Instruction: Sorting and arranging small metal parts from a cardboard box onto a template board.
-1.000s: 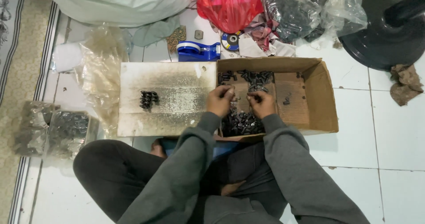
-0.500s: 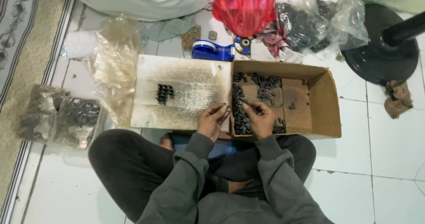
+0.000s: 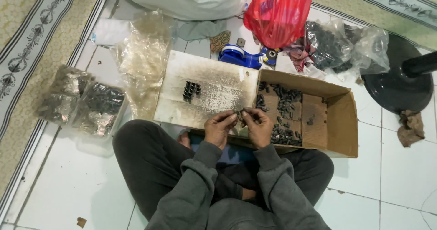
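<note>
At nine o'clock on the tiled floor lie clear bags of dark parts (image 3: pixel 84 105), with a crumpled empty plastic bag (image 3: pixel 142 52) just past them toward ten o'clock. Near the centre, a flat cardboard flap (image 3: pixel 214 91) carries a small cluster of black pieces (image 3: pixel 191 90) set close together. The left hand (image 3: pixel 219 129) sits at six o'clock of that flap, fingers pinched closed against the right hand (image 3: pixel 258 126); both sets of fingertips meet on a small dark part (image 3: pixel 240 114), held between them just above the edge where the flap joins the cardboard box (image 3: pixel 339 121). The part is too small to tell its shape. The box, at three o'clock of the hands, holds loose black parts (image 3: pixel 284 107) scattered over its floor. At twelve o'clock lie a blue tape dispenser (image 3: pixel 239 56) and a red plastic bag (image 3: pixel 278 11), with more clear bags of dark pieces (image 3: pixel 339 45) toward one o'clock. A black round stand base (image 3: pixel 400 86) sits at two o'clock.
</note>
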